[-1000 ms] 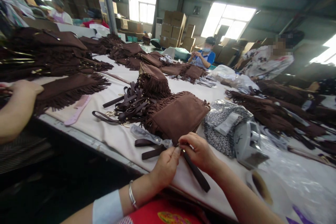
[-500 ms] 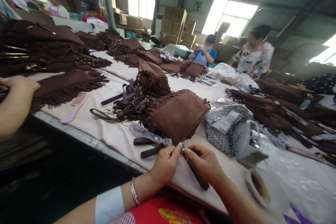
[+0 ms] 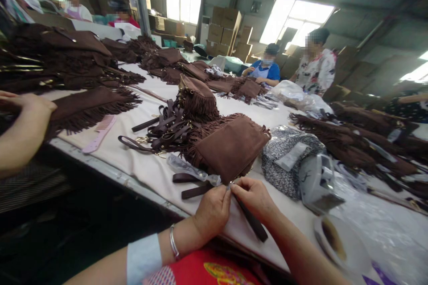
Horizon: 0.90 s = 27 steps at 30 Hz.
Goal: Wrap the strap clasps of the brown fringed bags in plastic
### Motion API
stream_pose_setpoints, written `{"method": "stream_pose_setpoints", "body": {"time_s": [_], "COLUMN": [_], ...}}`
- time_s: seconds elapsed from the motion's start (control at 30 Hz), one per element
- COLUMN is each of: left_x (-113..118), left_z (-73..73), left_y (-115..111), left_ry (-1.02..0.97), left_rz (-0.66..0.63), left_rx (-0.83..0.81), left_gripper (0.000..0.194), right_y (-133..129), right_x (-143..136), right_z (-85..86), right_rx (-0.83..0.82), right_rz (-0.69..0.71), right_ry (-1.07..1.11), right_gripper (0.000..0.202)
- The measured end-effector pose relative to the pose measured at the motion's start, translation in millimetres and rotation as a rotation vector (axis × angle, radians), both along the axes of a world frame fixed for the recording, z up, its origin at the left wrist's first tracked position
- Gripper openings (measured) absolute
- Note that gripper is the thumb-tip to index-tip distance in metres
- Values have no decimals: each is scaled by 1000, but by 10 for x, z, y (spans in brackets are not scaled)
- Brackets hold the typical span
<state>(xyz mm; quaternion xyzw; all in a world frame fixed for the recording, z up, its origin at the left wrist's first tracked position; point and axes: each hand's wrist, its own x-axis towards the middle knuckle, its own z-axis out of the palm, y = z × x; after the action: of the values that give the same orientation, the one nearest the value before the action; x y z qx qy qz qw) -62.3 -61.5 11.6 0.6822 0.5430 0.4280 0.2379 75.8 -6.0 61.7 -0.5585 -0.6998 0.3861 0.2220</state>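
A dark brown wrist strap (image 3: 253,221) hangs down over the table edge, its upper end at my fingertips. My left hand (image 3: 211,213) is closed, thumb and forefinger pinching the small shiny fitting at the strap's end. From the other side my right hand (image 3: 254,197) pinches the same end; its fingers partly hide the fitting. Just beyond lies a brown fringed bag (image 3: 232,147), its lower corner close to my fingertips. Left of my hands, a plastic-wrapped strap (image 3: 192,169) rests above two brown strap ends (image 3: 194,191).
Several brown straps with gold clasps (image 3: 170,133) lie piled beside another fringed bag (image 3: 197,93). A pink comb (image 3: 99,136) is at left, near a co-worker's hand (image 3: 31,111). To the right are a tweed bundle (image 3: 284,156), a tape dispenser (image 3: 317,176) and a tape roll (image 3: 334,236).
My fingertips have drawn closer together over the strap's fitting, my right hand shifting slightly left and upward. At the back, a co-worker in blue has lowered their hands.
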Motion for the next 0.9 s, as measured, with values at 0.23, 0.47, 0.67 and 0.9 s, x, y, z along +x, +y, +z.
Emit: {"method": "stream_pose_setpoints", "body": {"time_s": [0.23, 0.47, 0.67, 0.9], "left_x": [-28, -65, -72, -28], "left_z": [-151, -262, -139, -12], "left_y": [6, -10, -20, -14], "left_ry": [242, 412, 211, -321], "left_rz": [-2, 38, -6, -52], "left_rx": [118, 84, -17, -307], "left_gripper": [28, 24, 30, 35], "right_y": [135, 217, 150, 51], "right_x": [-22, -103, 26, 107], "right_z": [2, -88, -14, 104], "right_rx": [-279, -386, -424, -415], "right_rz": [18, 24, 98, 120], "right_ry": [-6, -110, 89, 197], "right_gripper": [24, 23, 19, 15]}}
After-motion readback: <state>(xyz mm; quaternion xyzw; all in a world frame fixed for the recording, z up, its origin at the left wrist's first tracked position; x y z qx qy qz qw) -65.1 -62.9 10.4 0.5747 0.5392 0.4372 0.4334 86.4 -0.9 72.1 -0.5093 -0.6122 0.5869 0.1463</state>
